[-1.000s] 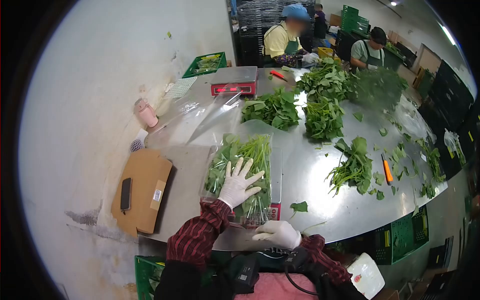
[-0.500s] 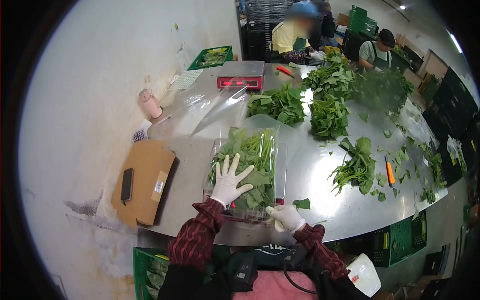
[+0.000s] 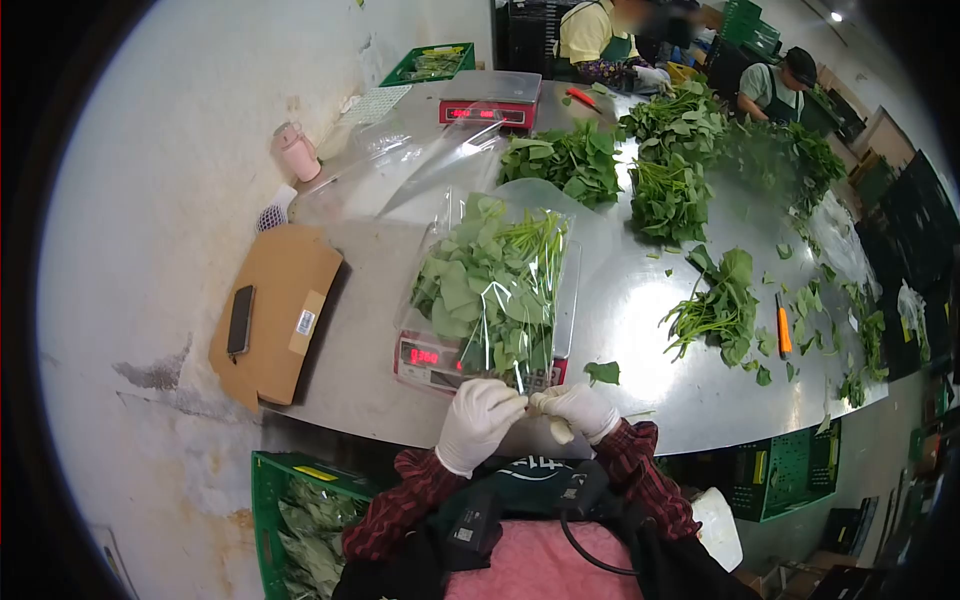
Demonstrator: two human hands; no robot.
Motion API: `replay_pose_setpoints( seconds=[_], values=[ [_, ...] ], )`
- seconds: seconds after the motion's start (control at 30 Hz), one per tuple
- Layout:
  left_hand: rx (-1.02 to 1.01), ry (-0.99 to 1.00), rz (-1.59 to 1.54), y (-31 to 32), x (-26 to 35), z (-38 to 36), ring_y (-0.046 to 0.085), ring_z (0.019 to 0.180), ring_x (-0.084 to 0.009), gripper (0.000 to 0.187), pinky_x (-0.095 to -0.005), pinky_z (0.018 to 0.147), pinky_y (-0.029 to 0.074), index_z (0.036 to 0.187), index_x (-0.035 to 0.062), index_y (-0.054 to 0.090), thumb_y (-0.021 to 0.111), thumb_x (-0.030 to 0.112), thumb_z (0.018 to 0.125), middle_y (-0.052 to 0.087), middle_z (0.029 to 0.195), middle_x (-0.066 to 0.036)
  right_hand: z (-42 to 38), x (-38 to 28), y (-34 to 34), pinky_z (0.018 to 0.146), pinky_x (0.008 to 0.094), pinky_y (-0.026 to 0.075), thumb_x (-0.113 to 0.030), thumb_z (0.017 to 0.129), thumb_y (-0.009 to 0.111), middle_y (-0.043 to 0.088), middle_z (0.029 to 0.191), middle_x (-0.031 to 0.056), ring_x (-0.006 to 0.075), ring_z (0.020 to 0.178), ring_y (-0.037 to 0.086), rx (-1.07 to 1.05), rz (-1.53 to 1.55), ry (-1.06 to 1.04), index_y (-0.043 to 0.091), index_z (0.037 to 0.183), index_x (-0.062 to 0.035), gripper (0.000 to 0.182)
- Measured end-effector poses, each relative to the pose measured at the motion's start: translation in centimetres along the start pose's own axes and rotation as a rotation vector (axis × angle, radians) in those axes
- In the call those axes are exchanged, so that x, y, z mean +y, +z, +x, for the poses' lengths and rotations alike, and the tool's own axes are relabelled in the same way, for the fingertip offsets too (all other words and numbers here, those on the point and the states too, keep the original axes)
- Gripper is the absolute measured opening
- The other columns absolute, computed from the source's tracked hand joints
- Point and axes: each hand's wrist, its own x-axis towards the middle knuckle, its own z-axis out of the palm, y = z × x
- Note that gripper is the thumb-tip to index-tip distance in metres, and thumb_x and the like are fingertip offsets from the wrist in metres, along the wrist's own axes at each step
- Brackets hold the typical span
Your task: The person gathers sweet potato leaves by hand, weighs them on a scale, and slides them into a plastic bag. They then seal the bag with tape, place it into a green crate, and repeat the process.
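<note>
A clear plastic bag point(image 3: 480, 345) filled with leafy greens point(image 3: 465, 275) lies on a red digital scale point(image 3: 417, 362) whose lit display faces me. My left hand point(image 3: 482, 425), in a white glove, is closed with its fingertips pinching the near edge of the bag. Right beside it, my gloved right hand point(image 3: 578, 412) is also closed on that edge, the two sets of fingertips almost touching. A loose leaf point(image 3: 602, 372) lies on the table just beyond my right hand.
On the steel table point(image 3: 380, 400) are bunches of greens point(image 3: 675, 200), an orange-handled knife point(image 3: 783, 330), a second scale point(image 3: 490, 100) and empty plastic bags point(image 3: 400, 165). Cardboard point(image 3: 270, 310) with a phone point(image 3: 240, 318) lies left. Green crates point(image 3: 265, 530) stand below. Two people work across the table.
My left hand has come off the top of the bagged greens and moved down to the bag's near edge, beside my right hand. The scale's display is now uncovered.
</note>
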Motion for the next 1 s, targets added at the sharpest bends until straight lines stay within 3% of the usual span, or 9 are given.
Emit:
replay_pose_setpoints(
  seconds=[0.2,0.3,0.37,0.57,0.7,0.77,0.8,0.9,1.0],
  values=[
    [-0.122,-0.05,-0.019,1.0,1.0,-0.5,0.055,0.087,-0.0217,0.019,-0.0365,0.077,0.04,0.086,0.01,0.062,0.069,0.014,0.069,0.059,0.088,-0.001,-0.1,1.3,-0.2,0.043,0.0233,0.039,-0.019,0.087,0.059,0.057,0.057,0.0008,0.006,0.047,0.05,0.02,-0.076,0.007,0.066,0.075,-0.0006,0.023],
    [-0.162,-0.094,-0.007,1.4,1.4,0.0,0.054,0.086,-0.022,0.017,-0.0368,0.076,0.04,0.084,0.0094,0.061,0.067,0.014,0.069,0.058,0.086,-0.002,-0.4,1.5,-0.3,0.045,0.023,0.041,-0.013,0.087,0.056,0.056,0.056,0.0022,0.0079,0.047,0.052,-0.013,-0.362,-0.315,0.064,0.077,-0.0012,0.018],
    [-0.187,-0.125,-0.001,1.7,1.6,0.2,0.054,0.085,-0.0222,0.015,-0.0368,0.076,0.04,0.083,0.0088,0.06,0.065,0.013,0.07,0.057,0.084,-0.002,0.5,3.0,-0.6,0.045,0.0241,0.043,-0.01,0.086,0.054,0.056,0.057,0.0042,0.0108,0.048,0.054,0.064,-0.755,-0.856,0.064,0.081,-0.0027,0.013],
    [-0.265,0.009,0.233,2.3,1.8,-0.6,0.051,0.081,-0.0225,0.015,-0.0368,0.075,0.039,0.084,0.0081,0.056,0.055,0.011,0.07,0.051,0.079,-0.004,-0.2,2.2,0.3,0.042,0.0241,0.04,-0.01,0.086,0.053,0.057,0.057,0.0051,0.0104,0.043,0.049,0.061,-0.357,-0.217,0.065,0.077,-0.0034,0.017],
    [-0.323,-0.003,0.257,-0.5,0.9,-5.7,0.05,0.081,-0.0218,0.022,-0.0351,0.075,0.039,0.088,0.0071,0.055,0.051,0.011,0.067,0.049,0.08,-0.006,1.1,4.4,1.6,0.041,0.024,0.037,-0.013,0.089,0.052,0.059,0.057,0.0034,0.0086,0.038,0.044,0.072,-0.389,-0.479,0.067,0.079,-0.002,0.021],
    [-0.535,-0.068,0.36,-2.6,-0.2,-12.5,0.052,0.084,-0.0224,0.022,-0.0356,0.074,0.04,0.088,0.0075,0.057,0.054,0.015,0.068,0.053,0.084,-0.006,-0.1,1.7,1.6,0.041,0.0244,0.037,-0.017,0.09,0.052,0.059,0.059,0.0015,0.0071,0.04,0.045,-0.079,0.033,-0.082,0.068,0.085,-0.0019,0.022],
    [-0.965,-0.195,0.479,-4.1,0.5,-15.6,0.053,0.086,-0.0219,0.018,-0.0352,0.074,0.04,0.087,0.0082,0.06,0.054,0.016,0.072,0.056,0.084,-0.006,-0.5,1.4,0.4,0.043,0.0235,0.038,-0.018,0.091,0.051,0.06,0.061,0.0003,0.0069,0.041,0.045,-0.235,0.008,-0.013,0.068,0.094,-0.0018,0.023],
    [-1.591,-0.367,0.246,-6.6,0.8,-32.4,0.057,0.087,-0.0255,0.016,-0.0355,0.076,0.043,0.088,0.007,0.063,0.056,0.014,0.075,0.06,0.087,-0.01,-2.3,-0.9,-0.5,0.046,0.0236,0.041,-0.016,0.087,0.056,0.06,0.063,-0.0001,0.0072,0.046,0.047,-0.007,-0.319,-0.106,0.066,0.101,-0.0009,0.023],
    [-1.473,-0.571,-0.264,-9.0,-0.1,-32.8,0.058,0.092,-0.0295,0.025,-0.0361,0.081,0.046,0.098,0.0073,0.063,0.058,0.013,0.075,0.061,0.098,-0.013,-1.9,0.9,-4.1,0.049,0.0259,0.043,-0.015,0.077,0.068,0.057,0.062,0.0011,0.0111,0.05,0.051,0.176,-0.354,-0.427,0.056,0.119,-0.0003,0.047]
  ],
)
